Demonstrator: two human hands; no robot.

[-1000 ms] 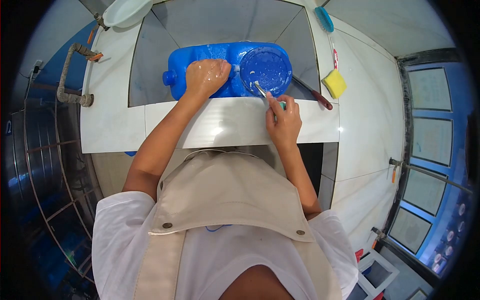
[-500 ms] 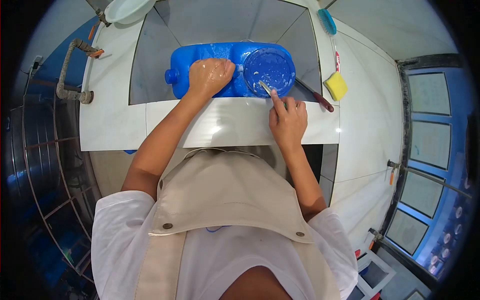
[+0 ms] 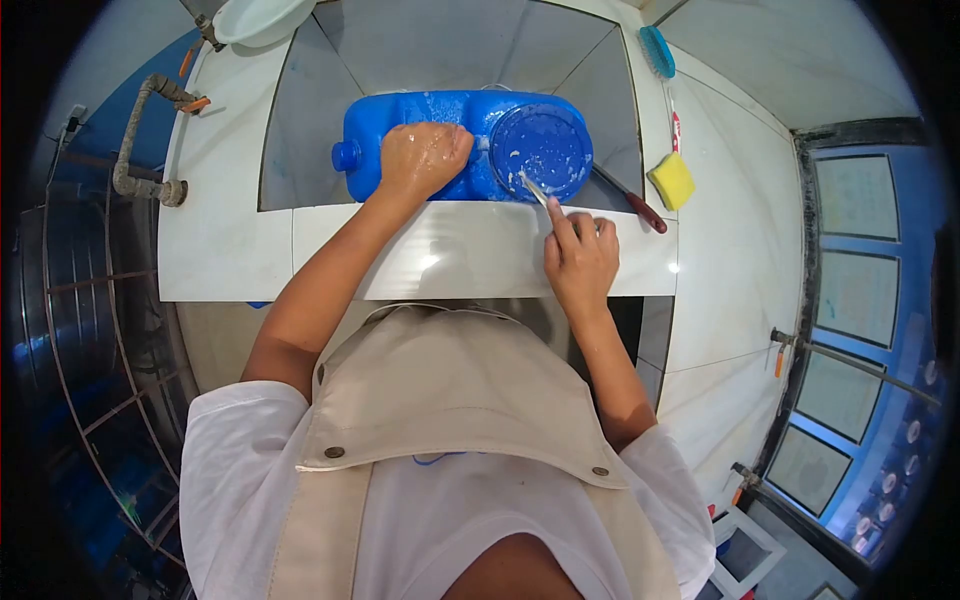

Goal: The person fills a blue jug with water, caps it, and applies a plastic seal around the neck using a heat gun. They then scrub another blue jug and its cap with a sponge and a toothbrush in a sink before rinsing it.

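A blue plastic jug (image 3: 365, 115) lies on its side across the front of the sink, its small cap to the left. White flakes and spots are stuck to its large round lid (image 3: 550, 140). My left hand (image 3: 424, 160), wet and closed in a fist, grips the jug at its middle; the part inside the fingers is hidden. In my right hand (image 3: 582, 255) is a knife (image 3: 535, 189), index finger stretched along it. The narrow metal blade touches the lower left of the lid, and my fingers cover most of the handle.
The grey tiled sink (image 3: 460, 45) surrounds the jug. A tool with a red-brown handle (image 3: 648, 212) rests over its right front edge. Along the right counter lie a yellow sponge (image 3: 671, 181) and a blue brush (image 3: 657, 52). A pale basin (image 3: 262, 22) and a pipe (image 3: 125, 140) are at left.
My right hand has drawn slightly back and to the right, showing more of the blade. The whole scene sits a little lower in view. My left hand keeps its grip.
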